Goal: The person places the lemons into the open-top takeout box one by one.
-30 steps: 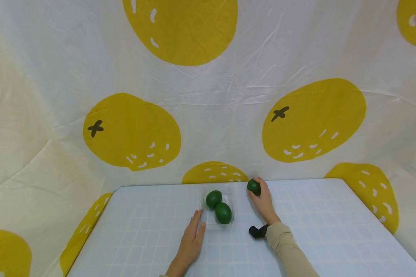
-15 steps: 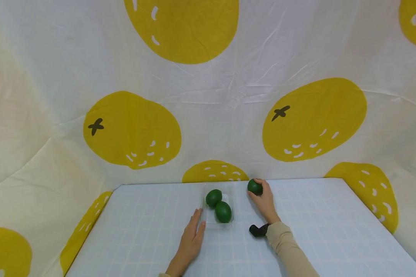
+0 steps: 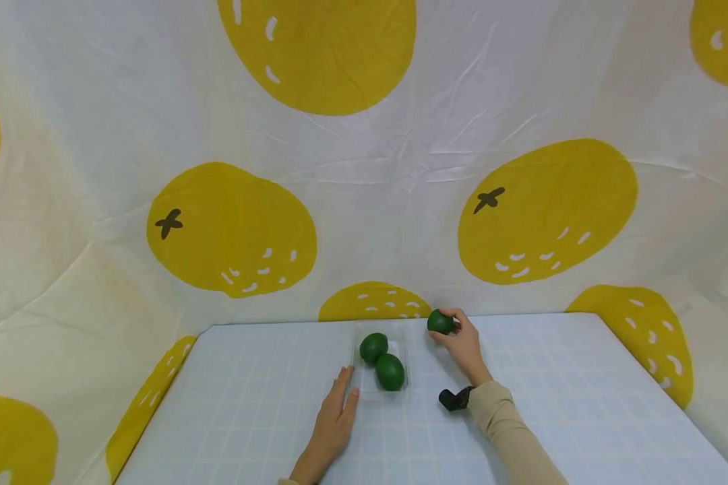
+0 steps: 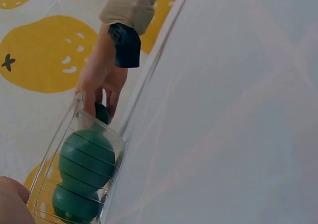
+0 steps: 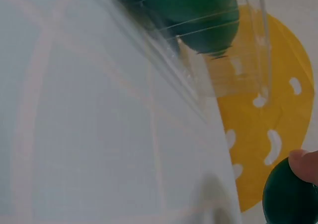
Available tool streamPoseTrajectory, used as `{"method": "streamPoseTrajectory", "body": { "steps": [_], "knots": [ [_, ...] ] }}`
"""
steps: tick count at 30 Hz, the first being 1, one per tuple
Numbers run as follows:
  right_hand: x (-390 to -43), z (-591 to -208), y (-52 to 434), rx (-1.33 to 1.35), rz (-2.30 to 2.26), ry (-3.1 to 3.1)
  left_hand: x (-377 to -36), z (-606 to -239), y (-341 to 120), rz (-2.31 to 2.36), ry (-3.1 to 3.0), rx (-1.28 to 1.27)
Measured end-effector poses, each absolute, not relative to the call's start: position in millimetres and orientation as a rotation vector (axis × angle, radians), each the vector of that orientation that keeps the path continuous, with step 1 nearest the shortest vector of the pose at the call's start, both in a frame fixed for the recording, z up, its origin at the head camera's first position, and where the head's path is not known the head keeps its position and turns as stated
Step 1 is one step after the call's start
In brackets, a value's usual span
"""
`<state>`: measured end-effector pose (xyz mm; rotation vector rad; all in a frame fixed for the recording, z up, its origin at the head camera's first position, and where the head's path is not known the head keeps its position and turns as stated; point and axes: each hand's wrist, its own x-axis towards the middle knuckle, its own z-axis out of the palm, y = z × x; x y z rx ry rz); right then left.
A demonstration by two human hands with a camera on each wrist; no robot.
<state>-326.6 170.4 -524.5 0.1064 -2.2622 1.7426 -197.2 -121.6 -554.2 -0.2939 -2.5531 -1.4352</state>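
A clear plastic box (image 3: 368,382) stands near the back of the table, with two dark green limes (image 3: 390,372) inside. My left hand (image 3: 334,417) lies along the box's left side, fingers straight and fingertips right at its wall. To the right of the box, my right hand (image 3: 466,347) holds a third lime (image 3: 439,322) between thumb and fingers, close to the table's back edge. In the right wrist view, the thumb presses on this lime (image 5: 288,196), and a shadow falls on the cloth beneath. The left wrist view shows the ribbed box wall with the limes (image 4: 87,159) behind it.
A pale blue checked cloth (image 3: 249,404) covers the table. Behind it hangs a white curtain (image 3: 388,236) printed with big yellow fruit, which also runs along both sides. A black wrist-worn device (image 3: 455,399) juts out beside the right sleeve (image 3: 503,424).
My right hand has lifted the lime slightly and moved it a little to the left, toward the box. The left hand and the two boxed limes stay put.
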Motion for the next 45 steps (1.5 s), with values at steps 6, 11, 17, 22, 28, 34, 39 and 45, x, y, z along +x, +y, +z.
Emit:
{"method": "streamPoseTrajectory", "body": {
  "steps": [6,11,17,22,28,34,39,45],
  "knots": [
    [-322,-501,157,0.202,1.744,-2.253,-198,-555,-123,-1.435,-2.559,-0.287],
    [-311,-480,140,0.360,1.715,-2.233,-198,-556,-123,-1.440,-2.563,-0.273],
    [-283,-449,114,0.535,1.682,-2.216,-199,-556,-122,-1.449,-2.582,-0.256],
    [-286,-467,99,0.617,1.666,-2.185,-200,-557,-122,-1.451,-2.584,-0.259],
    [-273,-472,84,0.728,1.699,-2.196,-200,-557,-122,-1.430,-2.558,-0.284],
    [-262,-487,75,0.933,1.634,-2.210,-199,-556,-122,-1.408,-2.538,-0.301],
    [-258,-500,69,1.068,1.414,-2.307,-198,-555,-122,-1.418,-2.541,-0.310],
    [-256,-508,65,1.146,1.067,-2.333,-198,-554,-122,-1.412,-2.542,-0.332]
  ]
}}
